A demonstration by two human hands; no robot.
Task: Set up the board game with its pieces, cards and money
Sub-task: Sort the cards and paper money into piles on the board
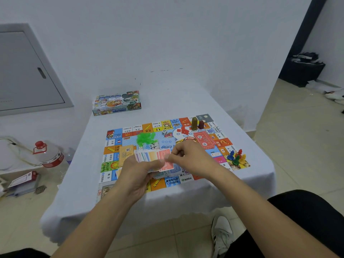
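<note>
The right hand (188,157) pinches one red card (166,159) at the fan's right end. The left hand (137,174) grips the fanned cards (149,156) from beneath, above the game board (130,135) on the desk (186,101).

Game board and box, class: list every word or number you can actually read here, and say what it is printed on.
"DA XIONG": centre of the game board, above the right hand.
"2000" and "1600": near-edge squares.
"2200" and "2400": left-edge squares.
Chinese text on the board, game box, paper money in the left hand, floor bottle: too blurred.
</note>
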